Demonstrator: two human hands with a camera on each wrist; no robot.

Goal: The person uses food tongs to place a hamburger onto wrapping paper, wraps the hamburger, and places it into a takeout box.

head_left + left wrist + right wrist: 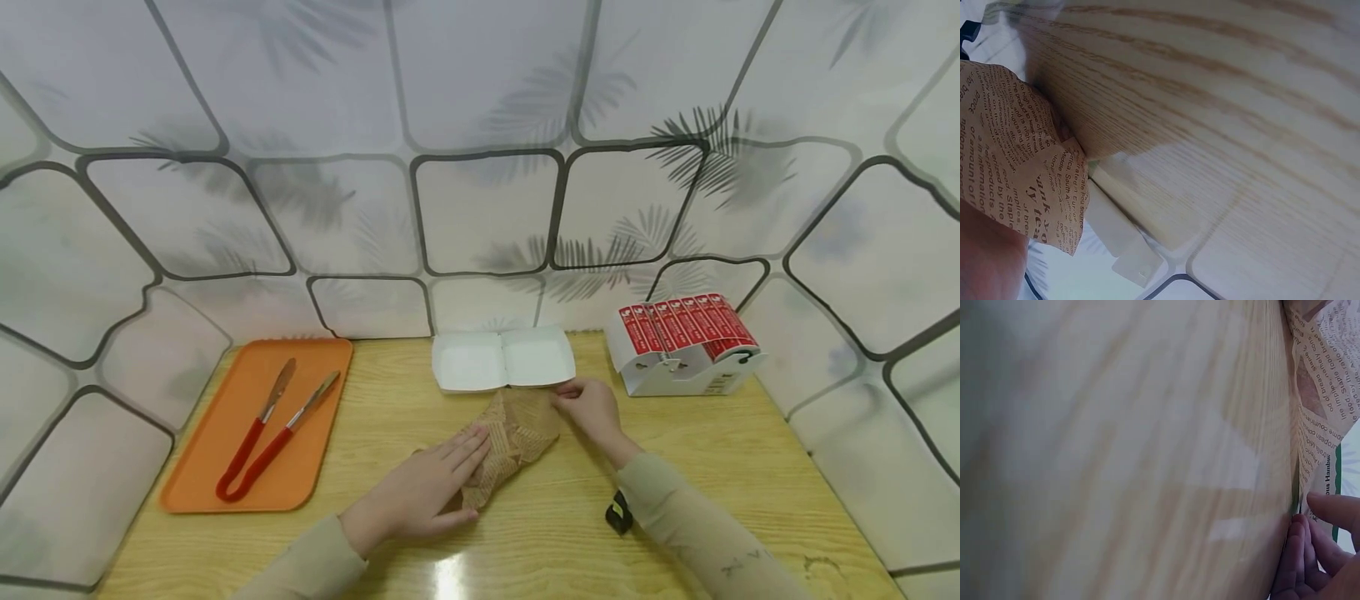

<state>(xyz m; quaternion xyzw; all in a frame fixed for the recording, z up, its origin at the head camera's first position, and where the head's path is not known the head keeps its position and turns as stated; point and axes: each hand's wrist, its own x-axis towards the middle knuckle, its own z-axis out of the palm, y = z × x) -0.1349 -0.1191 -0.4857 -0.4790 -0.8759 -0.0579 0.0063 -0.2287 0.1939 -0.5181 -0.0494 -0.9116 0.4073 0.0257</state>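
Paper (525, 427) sits under the left hand (431, 486), fingers laid straight, prob so it won't skid while the right hand (592, 412) pinches its edge by the box (468, 362)

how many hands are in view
2: the left hand rests on the left part of the printed brown paper; the right hand pinches its far right corner. No others show.

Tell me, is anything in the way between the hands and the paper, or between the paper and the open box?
Nothing I can see. The left hand rests on the paper and the right hand pinches its edge. The paper's far end lies right by the open box, nothing visible between.
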